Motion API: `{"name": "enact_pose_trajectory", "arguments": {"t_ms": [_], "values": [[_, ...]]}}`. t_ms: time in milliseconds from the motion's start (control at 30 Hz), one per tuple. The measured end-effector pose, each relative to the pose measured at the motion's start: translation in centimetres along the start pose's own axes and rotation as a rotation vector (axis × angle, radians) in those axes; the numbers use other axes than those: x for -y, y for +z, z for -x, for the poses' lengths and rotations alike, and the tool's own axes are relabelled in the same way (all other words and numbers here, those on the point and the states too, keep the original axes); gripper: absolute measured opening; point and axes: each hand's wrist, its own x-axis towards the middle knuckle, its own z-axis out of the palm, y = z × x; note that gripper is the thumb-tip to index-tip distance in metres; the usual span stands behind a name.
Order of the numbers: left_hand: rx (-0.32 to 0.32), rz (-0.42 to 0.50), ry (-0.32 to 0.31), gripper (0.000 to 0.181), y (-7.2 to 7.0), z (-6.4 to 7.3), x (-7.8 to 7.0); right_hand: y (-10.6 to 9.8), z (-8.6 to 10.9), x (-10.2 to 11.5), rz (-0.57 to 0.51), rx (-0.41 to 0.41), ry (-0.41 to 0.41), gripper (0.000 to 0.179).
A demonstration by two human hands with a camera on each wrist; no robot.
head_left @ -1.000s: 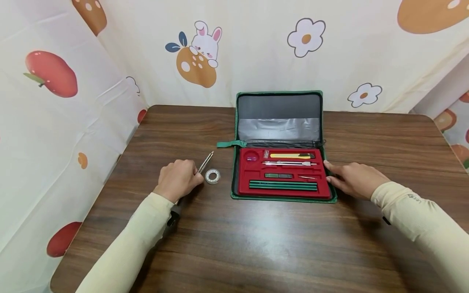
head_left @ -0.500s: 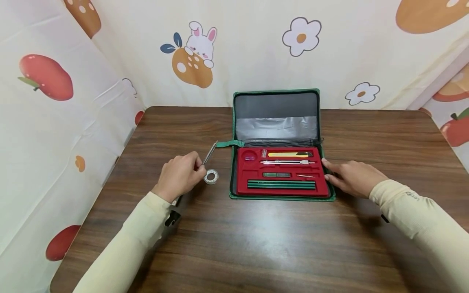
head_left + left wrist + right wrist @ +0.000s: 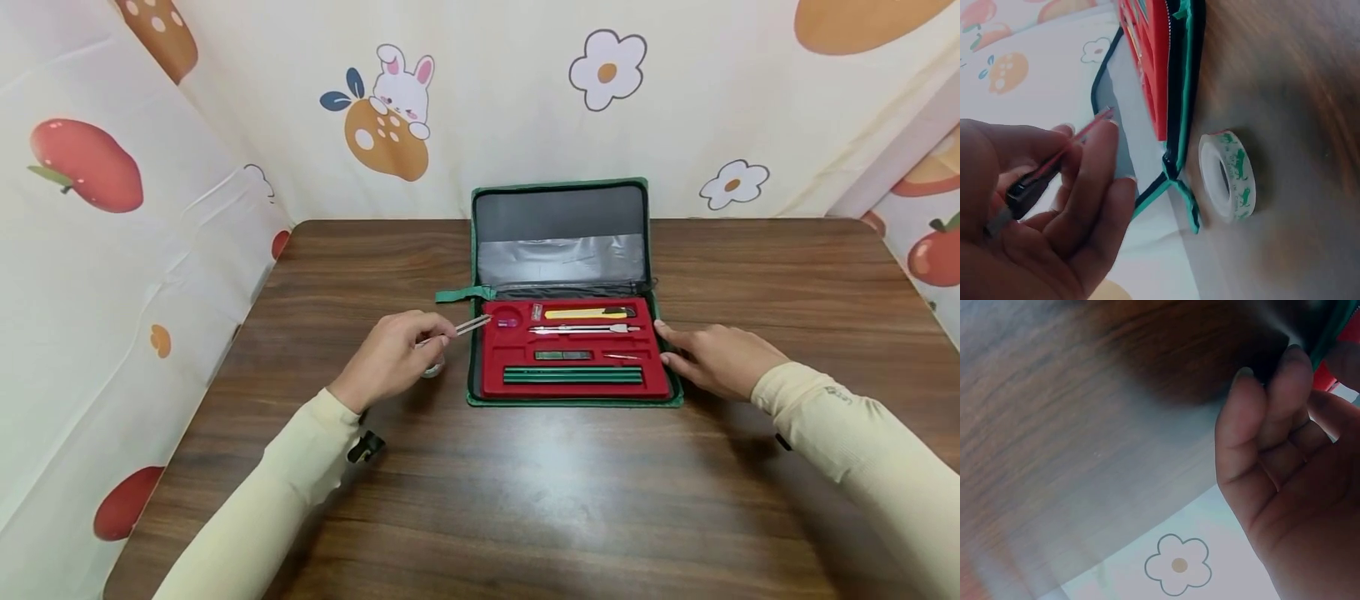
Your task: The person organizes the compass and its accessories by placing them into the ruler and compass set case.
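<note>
My left hand (image 3: 393, 354) pinches a slim silver drawing compass (image 3: 472, 324), its two legs pointing right over the left edge of the red tray (image 3: 487, 367). In the left wrist view, the compass's dark head (image 3: 1025, 190) lies within the palm. A roll of tape (image 3: 1241, 178) with green print stands on the table just past this hand; in the head view the hand partly covers it. My right hand (image 3: 720, 358) holds the right edge of the open green zip case (image 3: 573, 404), fingertips at its border.
In the tray lie a yellow utility knife (image 3: 585, 313), another silver compass (image 3: 581, 329), a lead box (image 3: 562, 355), green pencils (image 3: 572, 375) and a small purple piece (image 3: 507, 322). The case's lid (image 3: 558, 212) leans up against the patterned curtain (image 3: 517, 100). A green strap (image 3: 457, 295) sticks out left.
My left hand has lifted the compass and moved right, swinging its tips from beside the tape roll to over the tray's left edge. My right hand stays at the case.
</note>
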Motion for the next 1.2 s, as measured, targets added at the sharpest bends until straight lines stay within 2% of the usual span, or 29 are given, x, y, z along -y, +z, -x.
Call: {"name": "enact_pose_trajectory", "arguments": {"t_ms": [167, 333, 400, 467, 567, 600, 667, 733, 867, 967, 1067, 1200], "values": [[0.029, 0.088, 0.036, 0.021, 0.4, -0.2, -0.2, 0.0, 0.0, 0.0, 0.001, -0.008, 0.003, 0.058], [0.087, 0.054, 0.096, 0.023, 0.9, -0.7, -0.6, 0.1, 0.0, -0.1, 0.004, -0.003, 0.005, 0.059], [0.116, 0.07, 0.091, 0.021, 1.0, -0.9, -0.7, 0.1, 0.0, -0.1, 0.005, -0.003, 0.002, 0.058], [0.155, 0.141, 0.058, 0.021, 1.1, -1.1, -0.9, 0.2, 0.0, 0.0, 0.009, -0.003, 0.002, 0.058], [0.224, 0.296, 0.006, 0.032, 1.1, -1.3, -1.1, 0.3, 0.0, 0.1, 0.013, 0.0, 0.011, 0.058], [0.239, 0.331, 0.005, 0.035, 1.1, -1.4, -1.2, 0.3, 0.0, 0.1, 0.014, 0.0, 0.013, 0.058], [0.241, 0.322, 0.044, 0.04, 1.3, -1.5, -1.3, 0.3, 0.0, 0.1, 0.013, -0.001, 0.014, 0.058], [0.188, 0.237, 0.148, 0.039, 1.6, -1.7, -1.4, 0.3, 0.1, 0.1, 0.012, -0.009, 0.009, 0.058], [0.009, 0.008, 0.389, 0.034, 2.3, -2.2, -1.5, 0.3, 0.2, 0.1, 0.002, -0.033, -0.001, 0.056], [-0.095, -0.139, 0.538, 0.033, 2.7, -2.7, -1.7, 0.5, 0.3, 0.1, -0.002, -0.036, -0.001, 0.057], [-0.169, -0.304, 0.631, 0.028, 3.1, -3.2, -2.1, 0.6, 0.3, 0.0, -0.001, -0.031, 0.0, 0.058], [-0.216, -0.516, 0.691, 0.016, 3.8, -4.1, -3.0, 0.5, 0.3, 0.0, -0.003, -0.028, 0.006, 0.058]]}}
